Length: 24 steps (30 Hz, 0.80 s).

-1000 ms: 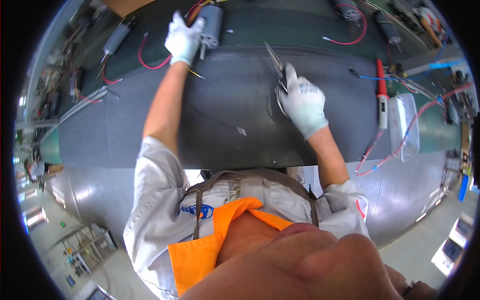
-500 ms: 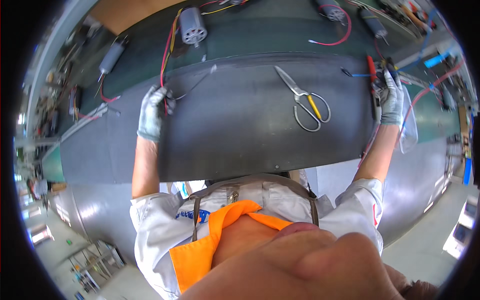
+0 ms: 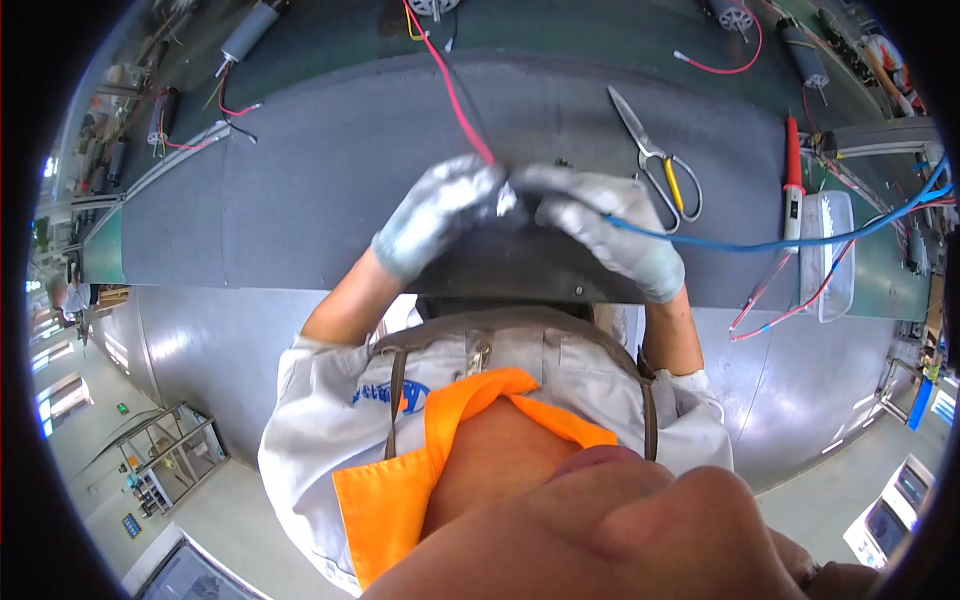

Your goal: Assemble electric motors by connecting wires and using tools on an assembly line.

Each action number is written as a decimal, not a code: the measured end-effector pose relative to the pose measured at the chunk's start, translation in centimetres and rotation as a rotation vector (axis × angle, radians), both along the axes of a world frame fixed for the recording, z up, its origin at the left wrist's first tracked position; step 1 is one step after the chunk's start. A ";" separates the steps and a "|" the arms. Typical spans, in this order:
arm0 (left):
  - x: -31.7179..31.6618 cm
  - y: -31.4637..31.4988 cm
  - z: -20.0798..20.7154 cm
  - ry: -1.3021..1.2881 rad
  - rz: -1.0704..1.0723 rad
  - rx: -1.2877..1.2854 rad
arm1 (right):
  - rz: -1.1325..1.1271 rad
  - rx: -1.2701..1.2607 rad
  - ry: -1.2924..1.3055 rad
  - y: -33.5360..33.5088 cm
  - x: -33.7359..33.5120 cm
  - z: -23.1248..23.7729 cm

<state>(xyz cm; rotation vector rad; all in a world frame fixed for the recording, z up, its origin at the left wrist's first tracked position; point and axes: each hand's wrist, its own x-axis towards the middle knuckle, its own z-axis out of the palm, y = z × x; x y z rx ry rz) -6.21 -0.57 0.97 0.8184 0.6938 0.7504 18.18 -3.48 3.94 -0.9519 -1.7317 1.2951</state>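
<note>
My left hand (image 3: 440, 215), in a pale grey glove, is closed in front of me above the middle of the dark mat. Its fingertips pinch the end of a red wire (image 3: 455, 105) that runs up to a motor (image 3: 433, 8) at the far edge. Beside it, my gloved right hand (image 3: 620, 235) is closed around a dark thing, blurred and mostly hidden. A blue cord (image 3: 740, 245) trails from this grip to the right edge. Both hands' fingertips nearly meet; something small and pale shows between them.
Scissors (image 3: 655, 155) with a yellow grip lie right of my hands. Farther right are a red-and-white pen-shaped tool (image 3: 793, 185) and a clear plastic box (image 3: 840, 260). More motors with wires, like the grey motor (image 3: 250, 32) and another motor (image 3: 803, 52), lie along the back.
Both hands have come inward from the sides and met in the middle. The left brought the red wire along; the right left the red-and-white tool's side, drawing the blue cord across.
</note>
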 end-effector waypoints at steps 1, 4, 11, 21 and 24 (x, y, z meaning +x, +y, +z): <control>1.2 0.3 0.9 -0.053 0.033 0.020 | -0.100 -0.006 0.163 -0.6 -0.4 0.6; 4.4 0.6 2.6 -0.072 0.191 0.006 | -0.131 -0.183 0.376 -1.4 -0.7 0.8; 5.6 0.3 2.6 0.010 0.297 0.146 | -0.181 -0.251 0.573 -1.0 -1.5 0.0; 5.5 0.3 2.4 -0.088 0.304 0.094 | -0.141 -0.370 0.685 -0.3 -1.7 -1.0; 5.5 0.4 2.2 -0.063 0.302 0.112 | -0.175 -0.327 0.629 -0.2 -2.0 -0.6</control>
